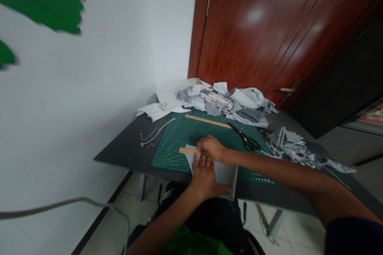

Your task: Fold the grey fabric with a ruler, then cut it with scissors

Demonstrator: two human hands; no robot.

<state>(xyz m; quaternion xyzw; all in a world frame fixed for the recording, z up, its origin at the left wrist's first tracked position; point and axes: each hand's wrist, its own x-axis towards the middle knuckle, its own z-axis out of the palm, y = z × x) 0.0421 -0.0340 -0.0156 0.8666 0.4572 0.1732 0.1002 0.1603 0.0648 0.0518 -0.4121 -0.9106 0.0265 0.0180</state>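
From my remote seat, the far left is a white wall with green painted shapes, and a pale cable sags across the lower corner. Next comes the dark table, where a few thin strips of cloth lie just beside the green cutting mat.

My left hand lies flat with its fingers spread, pressing down on a piece of grey fabric that sits at the near edge of the mat and hangs a little over the table's front. Just above it, my right hand is curled over one end of a short wooden ruler, which lies across the top of the fabric; I cannot tell whether the fingers grip anything besides the ruler. The two hands are touching or very nearly so.

Further back on the mat lies a long wooden ruler, and to its right a pair of black-handled scissors, well apart from both hands. Behind them a heap of grey and white cloth scraps covers the table's rear, and a smaller pile of scraps trails off to the right. A reddish wooden door with a brass handle fills the right background.
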